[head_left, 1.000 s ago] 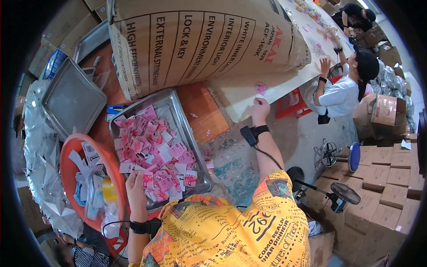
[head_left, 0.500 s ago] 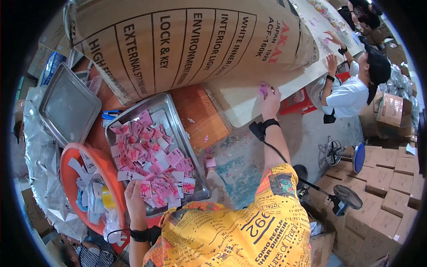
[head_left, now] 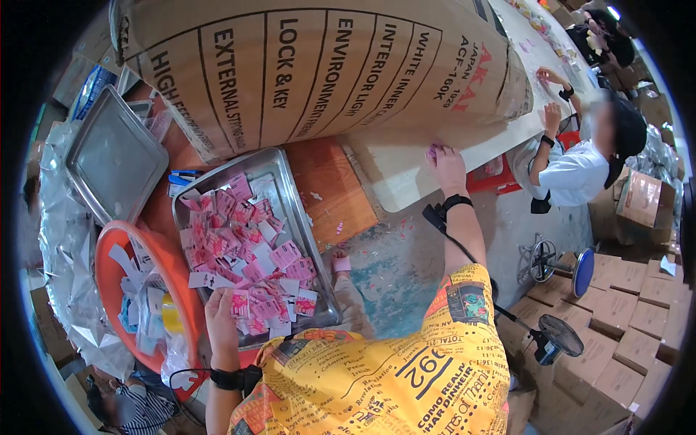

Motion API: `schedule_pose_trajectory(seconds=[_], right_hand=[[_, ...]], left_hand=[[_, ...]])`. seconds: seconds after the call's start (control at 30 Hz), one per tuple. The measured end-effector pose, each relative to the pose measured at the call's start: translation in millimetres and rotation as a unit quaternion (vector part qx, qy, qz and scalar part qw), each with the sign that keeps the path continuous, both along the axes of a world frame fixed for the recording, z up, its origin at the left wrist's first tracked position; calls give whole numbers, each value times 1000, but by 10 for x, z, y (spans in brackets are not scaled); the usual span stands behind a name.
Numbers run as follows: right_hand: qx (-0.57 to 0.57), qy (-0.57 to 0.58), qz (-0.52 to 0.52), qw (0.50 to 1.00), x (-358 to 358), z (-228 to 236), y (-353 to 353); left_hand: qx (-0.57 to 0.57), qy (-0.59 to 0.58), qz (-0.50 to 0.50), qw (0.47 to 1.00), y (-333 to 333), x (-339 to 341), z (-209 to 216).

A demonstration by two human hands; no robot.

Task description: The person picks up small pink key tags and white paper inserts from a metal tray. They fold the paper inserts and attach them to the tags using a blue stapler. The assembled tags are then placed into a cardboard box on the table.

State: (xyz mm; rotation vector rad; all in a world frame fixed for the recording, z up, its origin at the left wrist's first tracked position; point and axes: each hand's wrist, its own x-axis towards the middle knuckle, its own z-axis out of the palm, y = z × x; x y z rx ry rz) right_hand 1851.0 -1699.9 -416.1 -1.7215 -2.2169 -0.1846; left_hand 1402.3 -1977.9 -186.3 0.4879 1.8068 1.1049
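My right hand (head_left: 450, 170) is stretched out to the pale tabletop (head_left: 395, 177), closed round a small pink card packet (head_left: 433, 152) that it mostly hides. At the near left edge of a metal tray (head_left: 293, 210), my left hand (head_left: 220, 322) has its fingers bent together. Whether anything is pinched in them is hidden. Beside those fingertips lies a heap of small pink-and-white cards (head_left: 250, 250), which fills much of the tray. A white card with dark marks (head_left: 210, 280) sticks out over the tray's rim just above my left hand.
A large cardboard box (head_left: 312, 80) stands behind the tray. To the left are an orange tub (head_left: 109, 290) with plastic scraps and a second metal tray (head_left: 119, 163). A person in white (head_left: 576, 167) works at the table's right. Stacked cartons (head_left: 631, 312), a blue stool (head_left: 583, 273) and a fan (head_left: 560, 335) stand at right.
My right hand has moved slightly right and nearer, still with the pink packet, which is now more covered. My left hand has hardly moved. The view has shifted a little.
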Motion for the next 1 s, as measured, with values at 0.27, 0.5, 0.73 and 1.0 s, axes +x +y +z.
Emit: schedule_pose_trajectory(seconds=[0.27,0.5,0.73,1.0], right_hand=[[13,513,-223,829,-81,-50,-67],[-115,762,-110,628,-583,791,-391],[-147,793,-68,588,-817,1080,-472],[127,443,62,885,-1039,1476,-606]], left_hand=[[17,-16,16,1000,-9,-15,17],[13,-13,-31,999,-98,-136,-61],[20,-33,13,999,-122,-133,-76],[14,-26,35,999,-155,-109,-56]])
